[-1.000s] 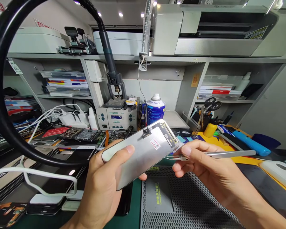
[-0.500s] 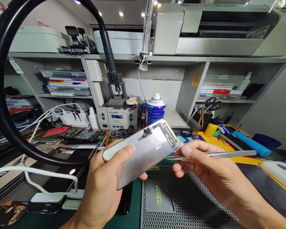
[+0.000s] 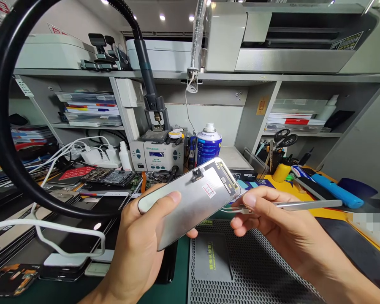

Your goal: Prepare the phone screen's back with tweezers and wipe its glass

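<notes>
A phone screen (image 3: pixel 190 211) is tilted up in front of me, its silvery back towards me. On it are a small sticker, a dark flex connector and a strip of contacts along the far right end. My left hand (image 3: pixel 145 232) is wrapped round its lower left part, thumb across the back. My right hand (image 3: pixel 269 215) is closed on metal tweezers (image 3: pixel 310 205), whose handle points right. Its thumb and forefinger are at the screen's right corner, by a thin clear film. Whether they pinch that film I cannot tell.
A grey perforated mat (image 3: pixel 256 270) lies below the hands. Phones and boards crowd the left bench, with a white cable (image 3: pixel 66 230) over them. A black ring lamp (image 3: pixel 0 105) arches at left. A soldering station (image 3: pixel 158 154) and a blue spray can (image 3: pixel 209 145) stand behind.
The view has shifted very slightly. Both hands, the screen and the tweezers keep nearly the same pose.
</notes>
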